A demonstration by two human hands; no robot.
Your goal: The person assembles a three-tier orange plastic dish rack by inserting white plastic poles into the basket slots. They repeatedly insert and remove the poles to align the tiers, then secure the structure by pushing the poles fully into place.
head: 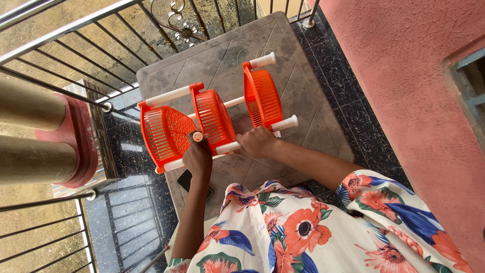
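An orange plastic rack (212, 117) with three slatted basket shelves and white tube legs lies on its side on a grey plastic table (303, 96). My left hand (198, 157) is closed around the end of a white tube with an orange cap at the middle shelf's near corner. My right hand (257, 142) grips the white tube (228, 147) that runs along the rack's near side. Other white tubes stick out at the top right (262, 60) and right (285, 123).
A dark phone (186, 179) lies on the table by my left wrist. Metal balcony railing (76, 55) runs along the left and back. A pink wall (419, 101) stands to the right. The floor is dark tile (348, 91).
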